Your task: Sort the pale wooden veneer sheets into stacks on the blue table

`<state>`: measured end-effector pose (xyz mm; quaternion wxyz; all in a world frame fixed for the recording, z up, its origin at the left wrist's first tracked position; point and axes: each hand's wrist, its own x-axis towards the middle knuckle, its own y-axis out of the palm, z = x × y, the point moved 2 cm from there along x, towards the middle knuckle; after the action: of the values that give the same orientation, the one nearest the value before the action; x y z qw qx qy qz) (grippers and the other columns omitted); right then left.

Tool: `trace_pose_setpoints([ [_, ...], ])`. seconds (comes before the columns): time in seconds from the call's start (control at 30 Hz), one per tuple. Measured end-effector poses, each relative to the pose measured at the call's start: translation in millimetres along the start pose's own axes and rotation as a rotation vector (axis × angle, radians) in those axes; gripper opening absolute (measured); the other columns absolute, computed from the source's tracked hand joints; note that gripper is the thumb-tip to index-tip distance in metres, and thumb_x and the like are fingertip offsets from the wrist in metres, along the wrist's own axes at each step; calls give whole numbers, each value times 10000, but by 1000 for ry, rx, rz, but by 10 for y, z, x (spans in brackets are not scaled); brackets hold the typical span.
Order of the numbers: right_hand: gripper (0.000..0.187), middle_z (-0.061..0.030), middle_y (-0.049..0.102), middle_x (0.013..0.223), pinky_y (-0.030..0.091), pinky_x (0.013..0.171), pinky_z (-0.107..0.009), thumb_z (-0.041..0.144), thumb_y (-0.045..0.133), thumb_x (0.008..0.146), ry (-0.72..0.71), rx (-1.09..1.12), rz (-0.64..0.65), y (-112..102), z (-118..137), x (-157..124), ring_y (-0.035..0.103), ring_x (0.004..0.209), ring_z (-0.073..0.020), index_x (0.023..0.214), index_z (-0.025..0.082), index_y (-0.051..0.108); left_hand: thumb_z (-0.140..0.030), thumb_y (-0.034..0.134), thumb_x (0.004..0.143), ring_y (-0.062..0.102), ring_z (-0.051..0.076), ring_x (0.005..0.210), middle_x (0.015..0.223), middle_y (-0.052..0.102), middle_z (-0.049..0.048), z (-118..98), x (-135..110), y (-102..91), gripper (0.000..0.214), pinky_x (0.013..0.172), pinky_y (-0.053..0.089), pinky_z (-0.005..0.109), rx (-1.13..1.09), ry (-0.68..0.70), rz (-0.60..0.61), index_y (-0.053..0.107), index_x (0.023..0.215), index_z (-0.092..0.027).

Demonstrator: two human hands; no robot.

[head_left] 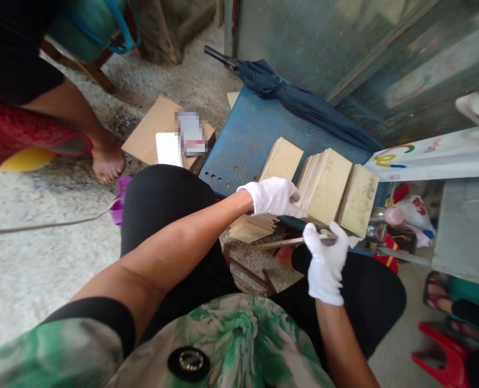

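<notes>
Both my hands wear white gloves. My left hand (273, 196) is closed around the lower edge of a stack of thin pale wooden boards (328, 186) that leans on a blue metal surface (247, 143). My right hand (324, 264) pinches a single thin board (287, 242) held flat just below the stack. A second, lower pile of boards (251, 226) lies under my left hand, and another leaning pile (282, 159) stands behind it.
A folded dark blue umbrella (304, 105) lies across the blue surface. Cardboard pieces (154, 129) and a white card (168, 148) lie on the concrete floor. Another person's bare foot (106, 161) is at the left. A red plastic stool (445, 358) stands at lower right.
</notes>
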<state>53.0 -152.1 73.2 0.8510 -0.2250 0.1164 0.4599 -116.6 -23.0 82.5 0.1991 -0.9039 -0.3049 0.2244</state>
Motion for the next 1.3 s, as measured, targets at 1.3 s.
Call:
trace_pose_setpoints([
  [1.3, 592, -163, 646, 1033, 507, 852, -340, 469, 785, 590, -29, -683, -38, 802, -1501, 88, 623, 921, -245, 1009, 118, 558, -366, 584, 831, 666, 307, 959, 991, 700, 178, 43, -64, 63, 399, 766, 517, 338, 447, -175, 157, 692, 1118, -110],
])
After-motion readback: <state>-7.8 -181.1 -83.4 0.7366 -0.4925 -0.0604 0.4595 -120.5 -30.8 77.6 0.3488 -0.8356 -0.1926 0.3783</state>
